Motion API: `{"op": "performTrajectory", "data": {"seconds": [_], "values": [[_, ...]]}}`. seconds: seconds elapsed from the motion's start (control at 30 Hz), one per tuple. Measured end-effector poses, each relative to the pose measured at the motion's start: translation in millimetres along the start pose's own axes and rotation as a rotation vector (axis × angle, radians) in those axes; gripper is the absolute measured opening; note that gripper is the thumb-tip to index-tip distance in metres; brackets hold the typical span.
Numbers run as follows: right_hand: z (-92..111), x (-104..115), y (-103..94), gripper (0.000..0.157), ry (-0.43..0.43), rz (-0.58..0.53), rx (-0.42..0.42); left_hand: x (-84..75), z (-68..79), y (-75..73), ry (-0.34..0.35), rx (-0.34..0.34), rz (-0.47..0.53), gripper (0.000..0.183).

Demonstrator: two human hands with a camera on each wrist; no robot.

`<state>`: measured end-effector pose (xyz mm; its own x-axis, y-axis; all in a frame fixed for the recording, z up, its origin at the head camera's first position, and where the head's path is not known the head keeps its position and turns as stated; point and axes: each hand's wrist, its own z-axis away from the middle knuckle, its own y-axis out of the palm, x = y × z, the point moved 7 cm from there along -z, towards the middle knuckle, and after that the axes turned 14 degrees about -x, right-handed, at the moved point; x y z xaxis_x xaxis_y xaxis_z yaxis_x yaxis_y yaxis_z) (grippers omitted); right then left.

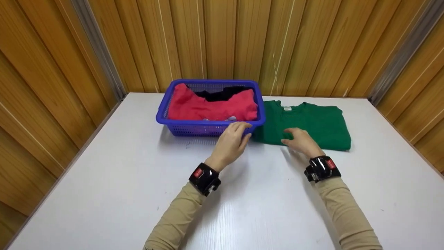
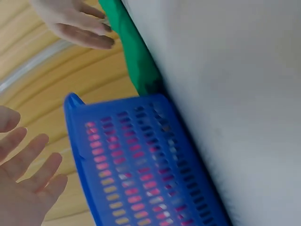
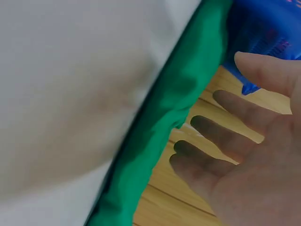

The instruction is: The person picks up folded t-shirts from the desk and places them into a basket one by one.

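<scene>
Shirt (image 1: pixel 324 126), green and folded, lies on the worktop (image 1: pixel 114 187) right of centre in the frame, beside the blue basket (image 1: pixel 197 123). Left grip (image 1: pixel 229 144), loosely spread, is before the basket; right grip (image 1: pixel 301 141), spread, is by the shirt's front edge; neither pinches anything. Neat lifting calls for support under 2 opposite edges.

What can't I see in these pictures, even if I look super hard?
How big the black cloth is: head view, red cloth in front.
The end of the green shirt nearest the blue basket: head view, the basket blocks it.
Any writing on the white label: head view, too small.
One end of the basket: left wrist view, cut off by the bottom edge.
</scene>
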<state>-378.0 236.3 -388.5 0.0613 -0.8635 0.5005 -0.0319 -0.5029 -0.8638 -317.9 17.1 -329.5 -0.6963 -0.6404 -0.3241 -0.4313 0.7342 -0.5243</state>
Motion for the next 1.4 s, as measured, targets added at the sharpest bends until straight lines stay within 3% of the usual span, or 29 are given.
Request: {"op": "performTrajectory", "data": {"seconds": [0.23, 0.47, 0.77, 0.97, 1.2, 1.4], "values": [[7.4, -15.4, 6.2, 0.059, -0.046, 0.084, 0.079, -25.4, 4.0, 12.1, 0.043, 0.104, 0.059, 0.026], [11.8, -15.4, 3.3, 0.049, -0.093, 0.170, 0.043, -35.1, 13.8, 27.5, 0.084, 0.198, 0.052, 0.024], [33.8, -12.3, -2.6, 0.036, -0.150, 0.200, 0.050, -39.1, 25.2, 41.4, 0.115, 0.315, 0.010, 0.023], [46.8, -9.1, -5.7, 0.033, -0.198, 0.179, 0.068, -36.3, 30.2, 47.9, 0.144, 0.392, -0.109, 0.033], [56.5, -1.7, -6.7, 0.026, -0.260, 0.202, 0.139, -34.3, 38.0, 57.1, 0.159, 0.515, -0.149, 0.044], [63.9, 3.7, -7.2, 0.025, -0.229, 0.230, 0.227, -32.0, 46.6, 64.6, 0.136, 0.628, -0.167, 0.047]]}}
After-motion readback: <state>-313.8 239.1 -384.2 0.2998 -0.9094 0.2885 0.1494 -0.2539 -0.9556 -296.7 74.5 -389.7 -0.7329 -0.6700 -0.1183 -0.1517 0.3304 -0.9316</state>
